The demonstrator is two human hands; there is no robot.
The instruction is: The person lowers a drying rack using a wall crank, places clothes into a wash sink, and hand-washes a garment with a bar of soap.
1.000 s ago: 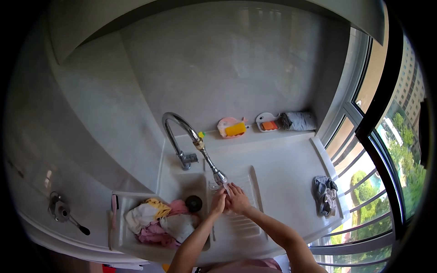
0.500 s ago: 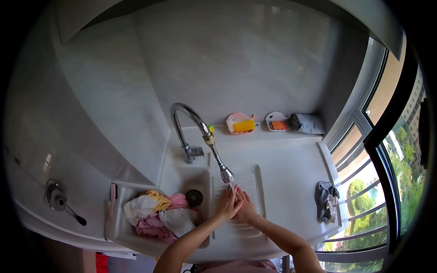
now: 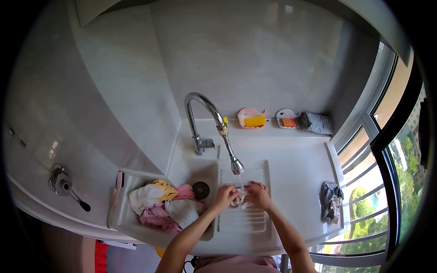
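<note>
Over the ribbed washboard (image 3: 243, 224) of the sink, a small whitish cloth (image 3: 239, 198) lies bunched between my two hands. My left hand (image 3: 224, 196) pinches its left side with thumb and fingers. My right hand (image 3: 258, 195) is at its other side, fingers bent over the edge; the thumb is partly hidden. Just above the cloth is the spray head of the chrome faucet (image 3: 236, 166), with a faint thin stream of water falling from it.
The left basin (image 3: 119, 214) holds a heap of wet laundry (image 3: 159, 204) beside a dark drain (image 3: 200, 189). A pink brush (image 3: 119, 182) rests on its rim. Soap dishes (image 3: 249, 113) and a grey rolled cloth (image 3: 317, 123) line the ledge. Dark clothing (image 3: 331, 202) lies by the window.
My hands have moved apart from being pressed together under the water, and the whitish cloth now shows between them. The whole view has shifted slightly.
</note>
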